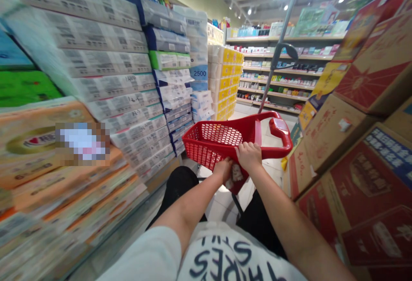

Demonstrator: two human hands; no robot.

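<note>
A red plastic shopping cart (222, 133) with a perforated basket stands in front of me, turned so its handle (285, 137) points right. My right hand (249, 155) is closed over the near rim of the basket. Lower and to its left, my left hand (223, 170) has its fingers curled against the outside of the basket wall, partly hidden from view. Beside it, a picture panel (236, 176) is on the basket's side. A tall grey pole (273, 62) with a dark curved fitting rises behind the cart. No goods show in the visible part of the basket.
Stacked tissue packs (119, 83) line the left, with orange packs (58, 161) close by. Cardboard cartons (341, 131) are piled on the right. Between them runs a tiled floor (222, 206). Shelves (283, 73) of small boxed goods stand at the back.
</note>
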